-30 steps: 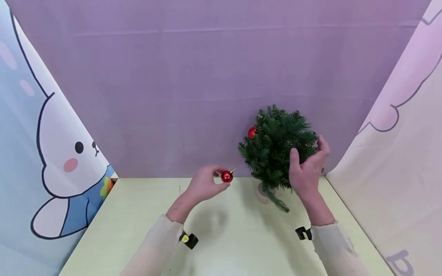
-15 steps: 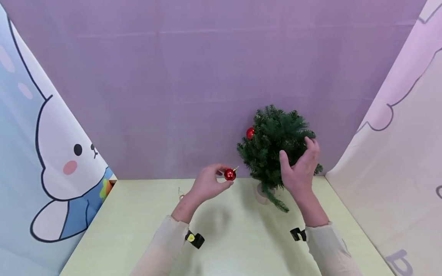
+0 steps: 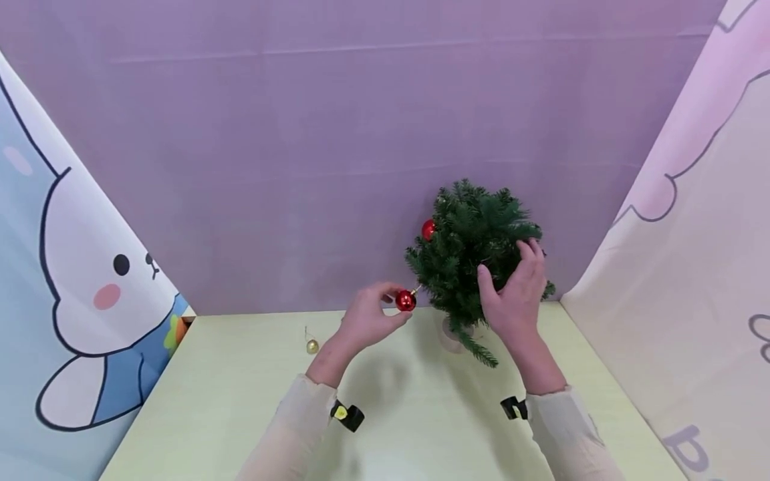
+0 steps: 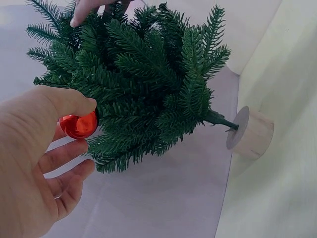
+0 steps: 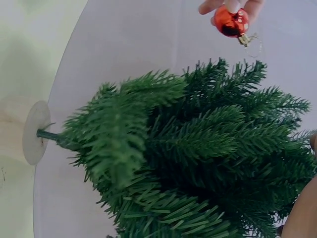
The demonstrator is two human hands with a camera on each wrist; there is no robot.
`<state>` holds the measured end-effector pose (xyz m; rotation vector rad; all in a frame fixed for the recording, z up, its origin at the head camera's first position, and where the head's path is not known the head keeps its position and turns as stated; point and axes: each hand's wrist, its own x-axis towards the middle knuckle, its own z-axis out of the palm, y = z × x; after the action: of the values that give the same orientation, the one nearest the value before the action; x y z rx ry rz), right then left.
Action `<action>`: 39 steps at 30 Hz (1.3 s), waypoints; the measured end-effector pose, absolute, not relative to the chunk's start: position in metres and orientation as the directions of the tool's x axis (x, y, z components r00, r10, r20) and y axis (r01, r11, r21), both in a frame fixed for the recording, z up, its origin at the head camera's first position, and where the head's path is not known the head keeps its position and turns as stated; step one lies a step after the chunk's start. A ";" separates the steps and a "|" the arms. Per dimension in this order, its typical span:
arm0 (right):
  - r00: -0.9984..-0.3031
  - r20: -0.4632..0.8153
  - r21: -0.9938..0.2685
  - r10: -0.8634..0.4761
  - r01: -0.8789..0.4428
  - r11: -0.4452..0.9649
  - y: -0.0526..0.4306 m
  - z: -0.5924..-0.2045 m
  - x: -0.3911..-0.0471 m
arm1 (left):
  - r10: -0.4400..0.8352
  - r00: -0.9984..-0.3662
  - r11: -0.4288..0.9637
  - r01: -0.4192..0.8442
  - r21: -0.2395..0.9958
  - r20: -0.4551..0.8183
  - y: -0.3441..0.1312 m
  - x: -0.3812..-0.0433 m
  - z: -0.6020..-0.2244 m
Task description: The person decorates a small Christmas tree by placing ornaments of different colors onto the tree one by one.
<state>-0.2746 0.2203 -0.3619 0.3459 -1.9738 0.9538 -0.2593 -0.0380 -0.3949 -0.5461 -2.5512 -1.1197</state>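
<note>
In the head view my left hand point(image 3: 369, 319) pinches a shiny red Christmas bauble point(image 3: 406, 300) between thumb and fingers. Its gold cap and thin loop point at the small artificial Christmas tree point(image 3: 463, 260), close by the left-hand branches. The tree stands on a round wooden base point(image 4: 255, 134). On its front right side my right hand point(image 3: 514, 294) rests at the branches, thumb apart and fingers loosely bent, holding no ornament. In the right wrist view the bauble point(image 5: 231, 22) shows beside the tree with a clear gap to the needles. A second red bauble point(image 3: 428, 230) sits on the upper left branches.
A small gold bauble point(image 3: 312, 346) lies on the pale table point(image 3: 240, 401) left of my left hand. A purple cloth point(image 3: 271, 167) hangs along the back edge, with printed cloths at both sides. Each sleeve carries a black wrist mount point(image 3: 347, 415).
My left hand has moved slightly right with the red bauble, closer to the tree. My right hand has shifted left onto the branches. The gold bauble has come into view.
</note>
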 end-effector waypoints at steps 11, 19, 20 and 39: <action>-0.522 0.850 -0.383 0.069 -0.523 0.762 0.217 -0.369 -0.274 | 0.196 -0.858 0.571 0.493 0.656 0.474 -0.031 -0.262 -0.405; -0.240 0.971 -0.170 0.014 -0.644 0.746 0.189 -0.354 -0.247 | 0.161 -0.850 0.575 0.494 0.652 0.502 -0.024 -0.262 -0.411; -0.233 0.972 -0.157 0.003 -0.645 0.748 0.184 -0.352 -0.242 | 0.156 -0.846 0.575 0.497 0.649 0.510 -0.024 -0.263 -0.411; -0.755 0.649 -0.380 -0.089 -0.424 0.822 0.145 -0.358 -0.222 | 0.143 -0.710 0.487 0.657 0.575 0.690 -0.013 -0.262 -0.430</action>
<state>-0.2223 0.1455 -0.3575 0.3748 -2.3651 0.6884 -0.2623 -0.0130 -0.4296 -0.6576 -2.1651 -1.1801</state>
